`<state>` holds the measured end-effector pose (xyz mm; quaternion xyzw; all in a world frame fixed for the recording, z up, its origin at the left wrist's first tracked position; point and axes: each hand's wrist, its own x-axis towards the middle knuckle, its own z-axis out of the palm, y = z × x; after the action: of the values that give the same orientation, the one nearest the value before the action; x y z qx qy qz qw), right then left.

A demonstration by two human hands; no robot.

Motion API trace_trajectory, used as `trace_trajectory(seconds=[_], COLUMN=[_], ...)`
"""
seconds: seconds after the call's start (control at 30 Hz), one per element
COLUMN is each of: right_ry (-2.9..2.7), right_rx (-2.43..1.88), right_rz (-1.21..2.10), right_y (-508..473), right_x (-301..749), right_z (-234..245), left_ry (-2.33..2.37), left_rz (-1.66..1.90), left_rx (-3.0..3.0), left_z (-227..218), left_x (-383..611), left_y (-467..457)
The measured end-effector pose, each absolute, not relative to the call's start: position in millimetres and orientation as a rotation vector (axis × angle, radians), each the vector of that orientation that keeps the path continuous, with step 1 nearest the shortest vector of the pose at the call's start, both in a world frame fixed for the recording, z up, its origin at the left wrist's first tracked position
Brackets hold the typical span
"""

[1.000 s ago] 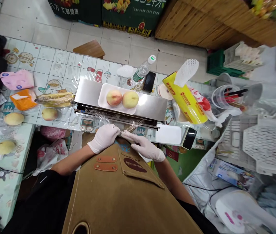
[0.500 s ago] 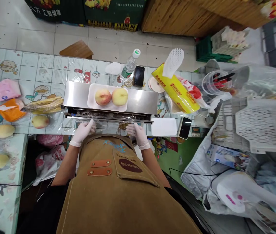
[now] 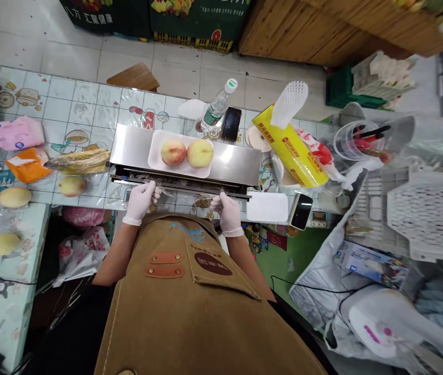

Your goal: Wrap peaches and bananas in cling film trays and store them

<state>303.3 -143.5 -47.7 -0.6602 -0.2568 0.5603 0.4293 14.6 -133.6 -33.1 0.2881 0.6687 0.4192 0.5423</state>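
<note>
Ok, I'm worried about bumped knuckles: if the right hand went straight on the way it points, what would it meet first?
Probably the metal bar along the front of the steel box. The right hand looks very close to it, though depth is unclear in this view.

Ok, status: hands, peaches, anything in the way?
Left hand, right hand in front of steel machine, pinching clear film. Two peaches on white tray atop machine. Possible snag: second tray, beside right hand.

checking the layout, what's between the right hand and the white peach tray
In the head view, the dark front slot and thin bar of the steel machine lie between.
</note>
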Motion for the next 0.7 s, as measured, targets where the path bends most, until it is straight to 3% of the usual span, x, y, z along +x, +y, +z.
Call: trace_trajectory(seconds=[0.33, 0.7], right_ry=[-0.821, -0.919], right_rx=[-1.720, -1.730], right_rz=[1.123, 1.037], right_y=[-162, -164], right_x=[295, 299], right_z=[-53, -40], left_ry=[1.665, 1.683], left_rz=[0.950, 0.968], left_rx=[0.838, 0.914], left_z=[-41, -38], left_x=[-2, -6], left_y=[-154, -160])
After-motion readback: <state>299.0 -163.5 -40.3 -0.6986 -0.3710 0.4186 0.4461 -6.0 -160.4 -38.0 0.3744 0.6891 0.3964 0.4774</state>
